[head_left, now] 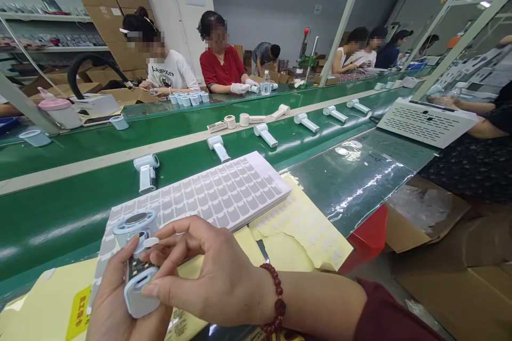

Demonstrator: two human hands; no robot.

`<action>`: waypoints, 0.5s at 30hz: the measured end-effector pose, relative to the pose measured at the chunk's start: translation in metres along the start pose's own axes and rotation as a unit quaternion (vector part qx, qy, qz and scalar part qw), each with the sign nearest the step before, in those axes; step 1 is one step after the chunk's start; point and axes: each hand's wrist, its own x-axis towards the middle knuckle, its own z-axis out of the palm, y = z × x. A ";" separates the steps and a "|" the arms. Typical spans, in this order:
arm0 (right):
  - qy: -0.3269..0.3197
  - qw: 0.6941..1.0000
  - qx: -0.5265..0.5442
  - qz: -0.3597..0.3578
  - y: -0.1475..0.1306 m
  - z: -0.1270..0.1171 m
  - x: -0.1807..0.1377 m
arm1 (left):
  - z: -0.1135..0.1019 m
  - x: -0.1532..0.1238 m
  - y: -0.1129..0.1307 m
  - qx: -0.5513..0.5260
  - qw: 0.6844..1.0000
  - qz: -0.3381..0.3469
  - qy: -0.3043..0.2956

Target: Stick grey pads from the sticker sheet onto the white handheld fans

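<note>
My left hand [116, 287] is closed around a pale blue handheld fan [142, 301]. The fan's round head tilts away from me, and its handle shows a dark strip with small lit-looking parts, perhaps a circuit board. My right hand [200, 266] bends over the handle, with a small white oval piece, like a sticker [151, 242], at its index fingertip. The right thumb touches the handle's lower end. Just beyond lies a stack of sheets with grey die-cut labels [216, 192]. Beneath and beside it are yellow backing sheets [304, 224] with small pale stickers.
A green conveyor belt [80, 213] runs across, carrying several pale fans [264, 135]. Opposite, co-workers sit by small blue cups [190, 98] and a bottle [266, 83]. To the right are a white slotted panel [428, 120], a red stool [368, 240] and an open carton [424, 213].
</note>
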 end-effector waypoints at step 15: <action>0.005 0.997 -0.071 -0.025 0.001 0.004 0.000 | -0.002 0.002 -0.001 -0.005 0.999 0.023 -0.025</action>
